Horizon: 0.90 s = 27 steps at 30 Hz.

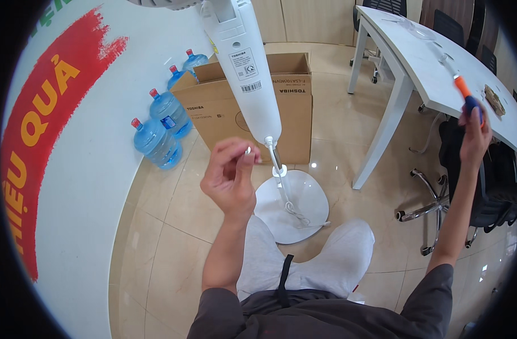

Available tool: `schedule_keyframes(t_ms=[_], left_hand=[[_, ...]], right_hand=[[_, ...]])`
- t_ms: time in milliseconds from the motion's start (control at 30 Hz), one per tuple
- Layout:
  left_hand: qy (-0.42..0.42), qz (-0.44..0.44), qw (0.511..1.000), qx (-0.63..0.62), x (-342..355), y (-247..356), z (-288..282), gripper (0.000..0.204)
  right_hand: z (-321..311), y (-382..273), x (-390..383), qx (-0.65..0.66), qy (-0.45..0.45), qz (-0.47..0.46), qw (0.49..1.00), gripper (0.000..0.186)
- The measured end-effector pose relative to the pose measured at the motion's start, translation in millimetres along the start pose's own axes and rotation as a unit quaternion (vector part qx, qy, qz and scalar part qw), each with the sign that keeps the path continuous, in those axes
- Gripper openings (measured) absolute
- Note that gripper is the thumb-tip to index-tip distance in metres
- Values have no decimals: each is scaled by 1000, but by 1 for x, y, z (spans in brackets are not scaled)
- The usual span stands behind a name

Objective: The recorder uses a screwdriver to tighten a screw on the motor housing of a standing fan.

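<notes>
Dark shirt [303,319] cloth is seen nearest the camera, cut off by the lower edge; pale trousers [309,265] are shown beyond it. Between the knees and the box [295,127], the white fan [250,96] is stood on its round base [309,192], its head mostly cut off by the upper edge; a cord [295,212] is gathered over the base, and part of the far rim is hidden by the stem. A small shiny piece [248,151] is pinched between thumb and fingers of the left hand [230,172], just beside the fan's lower end; it is mostly covered, so its shape cannot be told. An orange and blue screwdriver [467,96] is gripped by the right hand [476,133], well apart, near the edge of the white table [419,73]; its shaft is hard to make out against the tabletop, as are the clear items farther along it; a brown object [494,100] is seen there too, its kind unclear. Glossy beige tiles [349,152] are laid across the floor; blue bottles [159,144] with red caps are lined up by the white wall [83,169], partly hidden by the box; black chairs [476,192] are set about the table, some cut off by the dark lens rim.
</notes>
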<state>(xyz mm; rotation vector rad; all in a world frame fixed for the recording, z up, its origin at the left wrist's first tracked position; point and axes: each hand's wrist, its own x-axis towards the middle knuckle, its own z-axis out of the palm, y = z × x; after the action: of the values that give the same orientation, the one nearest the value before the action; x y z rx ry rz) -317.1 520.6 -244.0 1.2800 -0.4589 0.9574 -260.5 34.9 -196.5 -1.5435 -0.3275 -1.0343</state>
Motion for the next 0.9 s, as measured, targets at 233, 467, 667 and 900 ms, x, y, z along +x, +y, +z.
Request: schedule_keyframes(t_ms=[233,467,667,900], left_hand=[[-104,-54,968,-221,19,12,28,21],[-139,-47,956,-253,15,16,26,26],[-120,-44,965,-230,14,10,21,30],[-124,-31,972,-198,14,4,17,30]], right_hand=[[109,-110,-104,82,-184,104,974,46],[132,-131,-115,26,-207,60,976,42],[133,-127,-120,30,-203,60,977,42],[137,-122,-120,10,-206,26,978,42]])
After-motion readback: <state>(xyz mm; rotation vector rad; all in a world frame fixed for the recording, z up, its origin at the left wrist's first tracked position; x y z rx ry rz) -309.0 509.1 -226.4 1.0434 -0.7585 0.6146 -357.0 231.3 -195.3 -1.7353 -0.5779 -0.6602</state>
